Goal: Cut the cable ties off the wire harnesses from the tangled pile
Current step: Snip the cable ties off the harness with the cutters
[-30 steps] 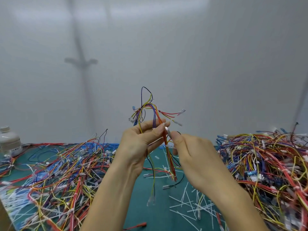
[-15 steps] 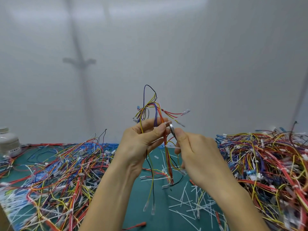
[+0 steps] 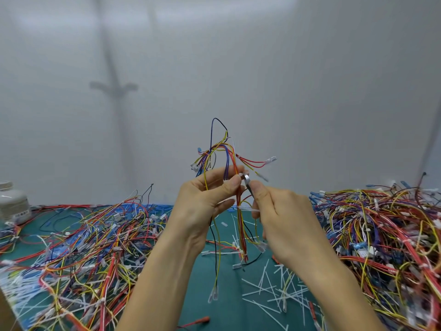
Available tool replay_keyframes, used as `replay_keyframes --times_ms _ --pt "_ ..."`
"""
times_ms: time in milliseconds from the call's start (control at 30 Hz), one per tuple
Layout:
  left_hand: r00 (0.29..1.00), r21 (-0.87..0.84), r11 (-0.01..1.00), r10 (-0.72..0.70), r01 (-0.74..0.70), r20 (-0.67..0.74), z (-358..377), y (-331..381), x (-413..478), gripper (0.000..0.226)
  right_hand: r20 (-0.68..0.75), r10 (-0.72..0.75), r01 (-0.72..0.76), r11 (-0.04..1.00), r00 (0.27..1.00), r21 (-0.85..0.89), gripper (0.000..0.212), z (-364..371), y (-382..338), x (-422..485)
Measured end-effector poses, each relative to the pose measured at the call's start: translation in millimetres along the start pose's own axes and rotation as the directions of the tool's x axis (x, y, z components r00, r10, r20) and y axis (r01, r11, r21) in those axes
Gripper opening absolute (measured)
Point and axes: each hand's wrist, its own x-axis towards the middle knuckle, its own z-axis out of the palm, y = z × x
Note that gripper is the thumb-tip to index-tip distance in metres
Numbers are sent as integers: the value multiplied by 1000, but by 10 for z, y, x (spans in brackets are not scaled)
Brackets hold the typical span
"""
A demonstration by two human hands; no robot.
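Observation:
My left hand [image 3: 205,201] grips a multicoloured wire harness [image 3: 228,158] raised in front of me, thumb and fingers pinching the bundle. Its wires hang down past a white cable tie [image 3: 245,208] to the mat. My right hand [image 3: 281,216] grips a small metal cutter [image 3: 247,181], whose tip sits at the bundle beside my left thumb, where a white tie head shows. A tangled pile of harnesses [image 3: 386,235] lies on the right.
A second spread of wires [image 3: 83,247] covers the left of the green mat [image 3: 226,306]. Cut white tie strips [image 3: 276,290] litter the mat at front centre. A white bottle [image 3: 12,201] stands at the far left. A plain white wall rises behind.
Both hands have lifted the harness slightly, and the cutter's tip has moved up to the bundle at my left thumb.

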Motion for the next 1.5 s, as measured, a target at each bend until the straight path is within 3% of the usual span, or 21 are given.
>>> replay_keyframes --times_ms 367,600,1200,1333,1433,1500 --pt "999 -1 1000 17 -17 -35 59 -39 -1 22 -34 -7 6 1000 999 -12 69 12 26 -2" --pt "999 -23 1000 18 -19 -44 58 -45 1 22 -35 -3 4 1000 999 27 65 25 30 4" --pt "1000 30 1000 -6 7 -14 -58 -9 24 30 76 125 -140 961 989 237 65 -14 -3 8" --pt "999 -5 1000 12 -12 -36 -117 12 42 34 0 136 -127 928 991 350 65 -20 2 13" --pt "998 -70 998 -4 -1 -64 -163 23 72 37 58 176 -183 869 983 460 67 -49 7 14" --pt "997 -100 995 -12 4 -79 -192 19 94 36 74 165 -180 868 984 462 53 -62 19 16"
